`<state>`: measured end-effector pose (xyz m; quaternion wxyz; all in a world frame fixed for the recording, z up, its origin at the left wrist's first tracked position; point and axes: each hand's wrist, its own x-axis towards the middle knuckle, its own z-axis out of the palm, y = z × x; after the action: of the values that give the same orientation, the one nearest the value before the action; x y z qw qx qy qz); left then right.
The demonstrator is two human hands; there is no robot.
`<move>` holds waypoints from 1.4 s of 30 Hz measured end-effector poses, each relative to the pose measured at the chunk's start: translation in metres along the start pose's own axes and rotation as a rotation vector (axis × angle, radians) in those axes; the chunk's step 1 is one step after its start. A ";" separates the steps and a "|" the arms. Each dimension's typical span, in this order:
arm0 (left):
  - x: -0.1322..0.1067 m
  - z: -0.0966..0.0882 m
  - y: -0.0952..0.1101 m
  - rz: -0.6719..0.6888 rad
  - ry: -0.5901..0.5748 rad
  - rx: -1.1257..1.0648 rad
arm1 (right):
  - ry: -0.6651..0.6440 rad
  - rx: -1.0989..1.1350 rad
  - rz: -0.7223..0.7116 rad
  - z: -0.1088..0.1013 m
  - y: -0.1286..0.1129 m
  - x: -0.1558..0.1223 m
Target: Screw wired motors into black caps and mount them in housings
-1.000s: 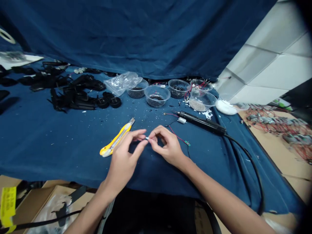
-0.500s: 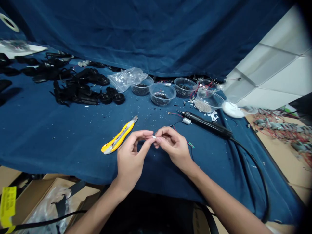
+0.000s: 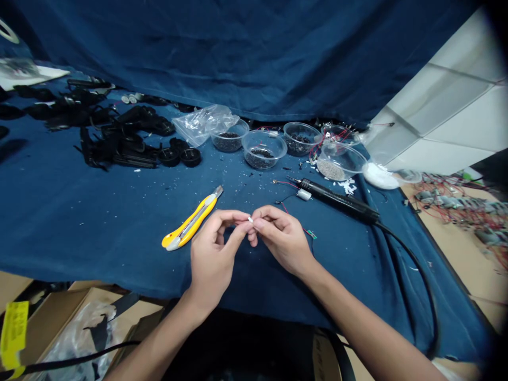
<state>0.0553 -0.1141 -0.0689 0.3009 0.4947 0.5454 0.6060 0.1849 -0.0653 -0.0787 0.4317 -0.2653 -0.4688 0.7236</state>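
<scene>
In the head view, the left hand [image 3: 212,248] and right hand [image 3: 283,238] meet above the bench [image 3: 99,227], which is draped in blue cloth. Each hand's grip is closed to a fine pinch on a small white piece [image 3: 250,218], held in the air between the fingertips, with most of it hidden by them. It looks very light and probably stiff, though its material is too small to tell. Being so tiny, it seems easy to drop or lose among the white scraps on the cloth, so a light, steady pinch on its opposite sides seems the safest hold. A yellow utility knife [image 3: 191,222] lies just beside the left hand. Past the right hand are a green circuit board [image 3: 311,234] on a thin wire, a small silver motor [image 3: 304,194] and a black soldering iron [image 3: 337,206]. Further back stand clear plastic bowls [image 3: 264,149] holding dark granules.
</scene>
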 end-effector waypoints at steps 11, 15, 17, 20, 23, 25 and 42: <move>0.008 -0.003 -0.003 0.054 -0.098 0.106 | 0.033 -0.069 0.037 -0.004 -0.002 0.003; 0.018 -0.006 -0.009 0.085 -0.156 0.278 | 0.111 -0.545 -0.051 -0.019 -0.010 0.007; 0.025 -0.003 -0.008 0.097 -0.184 0.317 | 0.165 -0.804 -0.101 -0.028 -0.015 0.007; 0.038 0.011 0.003 0.119 -0.147 0.278 | 0.251 -1.040 -0.126 -0.044 -0.024 0.007; 0.057 0.039 0.022 0.148 -0.078 0.110 | 0.369 -1.263 -0.166 -0.060 -0.033 0.007; 0.074 0.063 0.032 0.210 -0.040 0.010 | 0.422 -1.412 -0.187 -0.073 -0.040 0.008; 0.072 0.035 -0.048 0.212 -0.464 0.301 | 0.339 -1.683 -0.002 -0.118 -0.046 0.023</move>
<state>0.0555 -0.0260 -0.0984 0.2759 0.7134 0.4908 0.4172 0.2844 0.0161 -0.0862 0.1560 -0.6013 -0.7790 0.0851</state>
